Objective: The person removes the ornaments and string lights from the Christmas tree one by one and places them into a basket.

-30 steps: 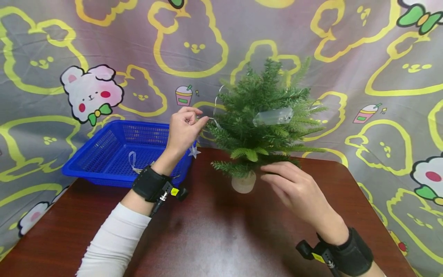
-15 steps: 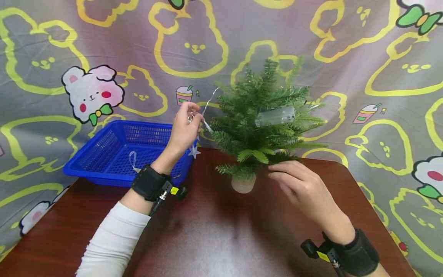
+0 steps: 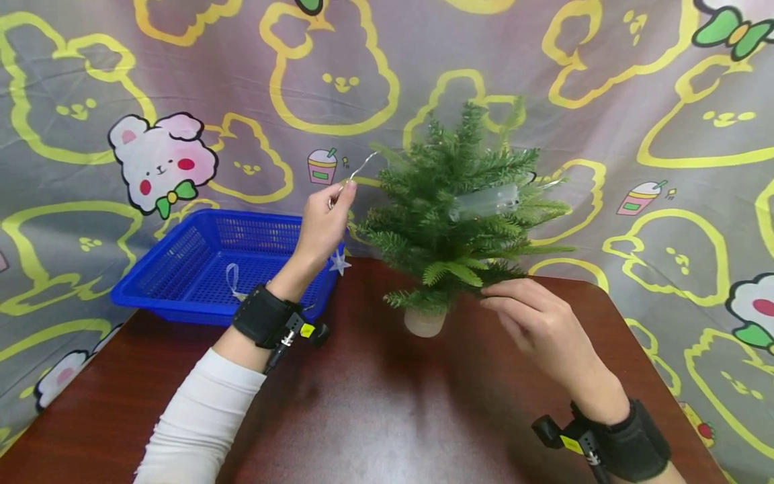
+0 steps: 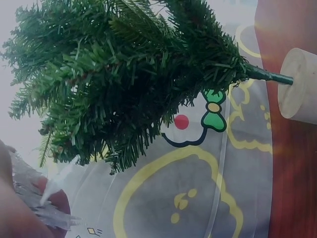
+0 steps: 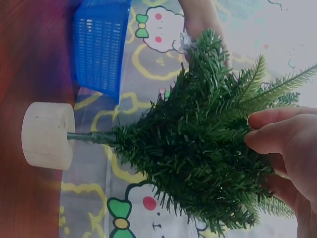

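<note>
A small green Christmas tree point(image 3: 447, 222) stands upright on its round pale wooden base point(image 3: 425, 321). Among its front branches rests a clear plastic battery case point(image 3: 486, 202). My left hand point(image 3: 323, 225), left of the tree, pinches the fairy lights point(image 3: 364, 163), whose silvery wire runs up to the upper left branches. Beneath that hand hangs a clear star point(image 3: 340, 263). At the lower right of the tree, my right hand point(image 3: 538, 323) pinches a branch; in the right wrist view, the fingertips point(image 5: 257, 119) meet among the needles. The far side of the tree is hidden.
A blue plastic basket point(image 3: 163, 306) sits left on the brown table point(image 3: 375, 410), with a looped clear ribbon point(image 3: 232, 279) and small pieces inside. A patterned cloth point(image 3: 544, 40) hangs right behind the table.
My right hand has drawn slightly rightward, and the tree's front branches have turned right with it. My left hand has risen a little, and the wire to the tree has straightened.
</note>
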Demonstrator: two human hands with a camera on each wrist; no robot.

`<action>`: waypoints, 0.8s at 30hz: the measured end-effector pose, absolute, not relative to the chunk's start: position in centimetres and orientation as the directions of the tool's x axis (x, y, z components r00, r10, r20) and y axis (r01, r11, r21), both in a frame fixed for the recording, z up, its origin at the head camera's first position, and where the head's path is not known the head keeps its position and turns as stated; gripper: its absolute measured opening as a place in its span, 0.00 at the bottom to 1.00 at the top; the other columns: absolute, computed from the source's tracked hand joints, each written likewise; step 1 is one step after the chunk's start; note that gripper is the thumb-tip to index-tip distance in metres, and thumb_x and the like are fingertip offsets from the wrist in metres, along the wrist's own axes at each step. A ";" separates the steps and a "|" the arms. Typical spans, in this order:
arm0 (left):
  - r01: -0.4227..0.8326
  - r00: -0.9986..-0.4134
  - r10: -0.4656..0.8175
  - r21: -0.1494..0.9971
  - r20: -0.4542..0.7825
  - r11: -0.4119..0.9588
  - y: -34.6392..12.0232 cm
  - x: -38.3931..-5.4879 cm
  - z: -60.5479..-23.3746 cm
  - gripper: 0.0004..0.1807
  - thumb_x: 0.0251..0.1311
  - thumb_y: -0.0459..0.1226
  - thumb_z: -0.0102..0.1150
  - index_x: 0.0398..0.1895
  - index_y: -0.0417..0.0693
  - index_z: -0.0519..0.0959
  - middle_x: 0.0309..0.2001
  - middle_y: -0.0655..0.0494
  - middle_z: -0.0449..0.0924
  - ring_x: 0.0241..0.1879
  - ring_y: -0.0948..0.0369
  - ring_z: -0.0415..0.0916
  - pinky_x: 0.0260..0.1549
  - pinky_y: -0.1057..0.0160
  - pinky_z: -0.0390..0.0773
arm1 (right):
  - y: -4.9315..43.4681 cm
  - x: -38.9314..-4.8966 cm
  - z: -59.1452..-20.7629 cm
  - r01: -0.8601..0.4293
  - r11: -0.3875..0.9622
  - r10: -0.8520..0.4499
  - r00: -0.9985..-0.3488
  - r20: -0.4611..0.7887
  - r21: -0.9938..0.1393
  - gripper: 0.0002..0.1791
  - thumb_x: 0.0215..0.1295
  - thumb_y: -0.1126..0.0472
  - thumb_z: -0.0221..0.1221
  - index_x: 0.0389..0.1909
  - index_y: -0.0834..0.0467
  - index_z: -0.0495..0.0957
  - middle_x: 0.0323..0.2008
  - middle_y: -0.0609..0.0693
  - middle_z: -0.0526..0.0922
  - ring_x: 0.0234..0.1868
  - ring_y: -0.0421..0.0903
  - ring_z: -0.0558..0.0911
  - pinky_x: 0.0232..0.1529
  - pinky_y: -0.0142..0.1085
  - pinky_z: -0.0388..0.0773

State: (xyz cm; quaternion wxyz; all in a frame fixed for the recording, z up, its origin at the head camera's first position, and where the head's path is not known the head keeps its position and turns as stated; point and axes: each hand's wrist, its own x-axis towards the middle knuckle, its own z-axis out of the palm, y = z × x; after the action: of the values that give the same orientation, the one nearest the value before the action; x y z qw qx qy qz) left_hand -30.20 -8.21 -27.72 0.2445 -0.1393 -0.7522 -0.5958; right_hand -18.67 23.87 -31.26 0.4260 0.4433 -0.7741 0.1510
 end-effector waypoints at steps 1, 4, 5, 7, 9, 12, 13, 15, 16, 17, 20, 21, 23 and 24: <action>0.492 -0.847 -0.087 0.836 0.524 0.243 -8.2 -30.1 -27.7 0.28 0.71 0.52 0.51 0.14 0.51 0.59 0.12 0.64 0.57 0.09 0.66 0.58 0.13 0.68 0.60 | 24.0 -18.7 -31.3 -0.813 0.565 -0.553 -0.248 0.795 0.139 0.17 0.76 0.59 0.50 0.37 0.59 0.86 0.40 0.52 0.87 0.43 0.48 0.84 0.48 0.31 0.76; 0.471 -0.864 -0.090 0.859 0.495 0.202 -8.3 -30.0 -27.6 0.33 0.72 0.58 0.46 0.10 0.53 0.58 0.08 0.66 0.55 0.06 0.66 0.57 0.09 0.67 0.61 | 24.3 -18.7 -31.4 -0.806 0.578 -0.544 -0.265 0.796 0.127 0.17 0.76 0.58 0.50 0.36 0.59 0.86 0.40 0.52 0.87 0.43 0.48 0.84 0.49 0.29 0.75; 0.463 -0.869 -0.091 0.865 0.486 0.193 -8.3 -29.9 -27.6 0.34 0.72 0.59 0.44 0.09 0.53 0.58 0.08 0.66 0.56 0.05 0.66 0.57 0.08 0.66 0.62 | 24.4 -18.7 -31.4 -0.805 0.580 -0.542 -0.268 0.797 0.123 0.17 0.76 0.58 0.50 0.36 0.59 0.86 0.40 0.52 0.87 0.43 0.48 0.84 0.50 0.29 0.75; 0.454 -0.878 -0.088 0.876 0.471 0.162 -8.3 -29.9 -27.6 0.35 0.73 0.59 0.41 0.07 0.53 0.60 0.08 0.65 0.57 0.05 0.66 0.57 0.07 0.66 0.64 | 24.6 -18.8 -31.5 -0.801 0.587 -0.537 -0.278 0.797 0.116 0.17 0.76 0.58 0.50 0.37 0.59 0.86 0.40 0.52 0.87 0.43 0.48 0.84 0.51 0.28 0.74; 0.454 -0.879 -0.089 0.879 0.469 0.148 -8.2 -29.9 -27.6 0.35 0.73 0.57 0.43 0.07 0.51 0.63 0.08 0.64 0.61 0.06 0.66 0.58 0.07 0.66 0.65 | 24.8 -18.8 -31.5 -0.795 0.596 -0.532 -0.287 0.797 0.111 0.18 0.77 0.57 0.49 0.37 0.59 0.86 0.39 0.52 0.87 0.43 0.48 0.84 0.53 0.27 0.73; 0.481 -0.864 -0.083 0.864 0.496 0.150 -8.1 -29.9 -27.7 0.31 0.74 0.51 0.46 0.10 0.46 0.68 0.12 0.60 0.67 0.10 0.66 0.62 0.09 0.67 0.67 | 25.1 -18.9 -31.5 -0.788 0.607 -0.525 -0.301 0.796 0.102 0.18 0.77 0.57 0.48 0.36 0.59 0.86 0.39 0.53 0.87 0.43 0.48 0.84 0.55 0.26 0.71; 0.495 -0.857 -0.080 0.856 0.509 0.149 -8.1 -29.9 -27.7 0.30 0.74 0.49 0.47 0.13 0.43 0.70 0.13 0.59 0.69 0.11 0.66 0.63 0.10 0.68 0.67 | 25.2 -18.9 -31.5 -0.786 0.610 -0.522 -0.303 0.797 0.101 0.19 0.77 0.58 0.48 0.36 0.59 0.86 0.38 0.53 0.86 0.43 0.49 0.84 0.54 0.26 0.71; 0.528 -0.839 -0.065 0.838 0.540 0.141 -8.0 -29.9 -27.6 0.26 0.75 0.46 0.46 0.20 0.38 0.75 0.16 0.59 0.72 0.13 0.66 0.67 0.13 0.70 0.67 | 25.4 -19.1 -31.5 -0.783 0.613 -0.519 -0.299 0.801 0.106 0.19 0.77 0.58 0.48 0.35 0.60 0.86 0.37 0.53 0.86 0.42 0.49 0.83 0.53 0.27 0.72; 0.543 -0.831 -0.055 0.829 0.553 0.130 -8.0 -30.0 -27.6 0.24 0.76 0.44 0.45 0.25 0.36 0.77 0.17 0.59 0.73 0.15 0.66 0.69 0.14 0.70 0.68 | 25.5 -19.1 -31.5 -0.780 0.616 -0.518 -0.296 0.803 0.110 0.19 0.77 0.59 0.48 0.34 0.60 0.86 0.36 0.53 0.86 0.41 0.48 0.83 0.51 0.28 0.72; 0.557 -0.824 -0.047 0.822 0.565 0.121 -8.0 -30.0 -27.6 0.22 0.76 0.42 0.44 0.31 0.35 0.79 0.17 0.59 0.74 0.15 0.66 0.70 0.16 0.71 0.68 | 25.6 -19.2 -31.5 -0.778 0.618 -0.517 -0.292 0.805 0.114 0.19 0.77 0.59 0.48 0.34 0.60 0.86 0.36 0.53 0.86 0.40 0.48 0.83 0.50 0.29 0.73; 0.582 -0.809 -0.028 0.807 0.587 0.097 -8.0 -29.9 -27.6 0.18 0.77 0.37 0.41 0.46 0.32 0.80 0.19 0.61 0.74 0.16 0.67 0.71 0.17 0.71 0.70 | 26.0 -19.4 -31.5 -0.769 0.626 -0.514 -0.283 0.810 0.128 0.19 0.77 0.60 0.48 0.33 0.60 0.85 0.35 0.52 0.85 0.39 0.48 0.82 0.46 0.30 0.74; 0.584 -0.809 -0.026 0.807 0.588 0.087 -8.0 -29.9 -27.5 0.18 0.77 0.36 0.41 0.49 0.32 0.79 0.19 0.61 0.75 0.16 0.67 0.71 0.16 0.71 0.71 | 26.1 -19.5 -31.5 -0.767 0.629 -0.512 -0.284 0.811 0.129 0.19 0.77 0.60 0.48 0.33 0.60 0.85 0.34 0.52 0.85 0.40 0.48 0.82 0.46 0.30 0.74; 0.582 -0.811 -0.027 0.810 0.584 0.073 -8.0 -29.8 -27.5 0.17 0.76 0.33 0.39 0.51 0.33 0.78 0.22 0.60 0.76 0.16 0.68 0.70 0.15 0.70 0.72 | 26.3 -19.6 -31.6 -0.763 0.634 -0.508 -0.287 0.812 0.127 0.19 0.77 0.60 0.48 0.33 0.60 0.85 0.35 0.52 0.85 0.40 0.48 0.83 0.47 0.29 0.73; 0.580 -0.812 -0.028 0.812 0.582 0.065 -8.0 -29.8 -27.5 0.17 0.76 0.31 0.39 0.52 0.33 0.78 0.24 0.60 0.77 0.16 0.68 0.70 0.14 0.69 0.73 | 26.4 -19.6 -31.6 -0.761 0.636 -0.506 -0.291 0.812 0.123 0.19 0.77 0.59 0.48 0.34 0.60 0.85 0.35 0.52 0.85 0.40 0.48 0.83 0.47 0.29 0.73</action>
State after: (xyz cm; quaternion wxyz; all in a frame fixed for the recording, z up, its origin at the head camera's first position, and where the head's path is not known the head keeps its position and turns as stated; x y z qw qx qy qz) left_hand -29.81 -7.95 -27.46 0.2325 -0.1993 -0.6917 -0.6541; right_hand -19.64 26.40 -31.63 0.4401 0.4009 -0.7903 0.1452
